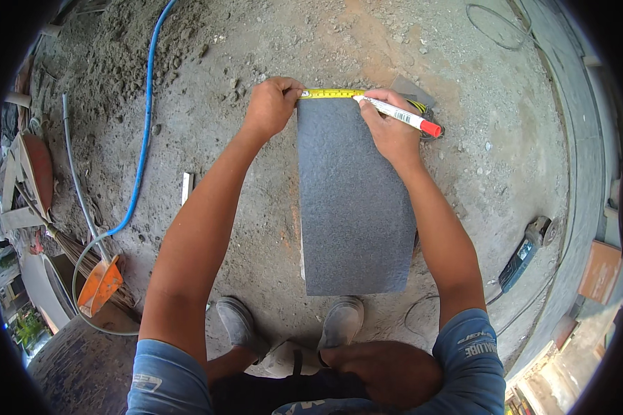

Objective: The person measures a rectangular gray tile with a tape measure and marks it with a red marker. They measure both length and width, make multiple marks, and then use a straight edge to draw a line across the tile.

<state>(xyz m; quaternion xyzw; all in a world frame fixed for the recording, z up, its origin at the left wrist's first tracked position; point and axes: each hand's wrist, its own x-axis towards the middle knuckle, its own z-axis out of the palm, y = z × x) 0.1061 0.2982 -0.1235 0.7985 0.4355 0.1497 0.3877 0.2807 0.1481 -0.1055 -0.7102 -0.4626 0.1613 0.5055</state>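
Note:
A dark grey rectangular tile (pixel 353 207) lies lengthwise on the dusty ground in front of my feet. Across its far edge stretches a yellow tape measure (pixel 332 94). My left hand (pixel 270 107) pinches the tape's end at the tile's far left corner. In my right hand (pixel 394 135) is a white marker (pixel 398 115) with a red end; its tip is down at the tape, near the tile's far right part. The tape's case is mostly hidden beyond my right hand, and whether those fingers also press the tape I cannot tell.
An angle grinder (pixel 522 256) with a cord rests on the right, near the wall. At left run a blue hose (pixel 142 138) and a long-handled orange dustpan (pixel 101 285). A short white strip (pixel 187 187) lies left of the tile. Loose rubble (pixel 118 76) covers the far left.

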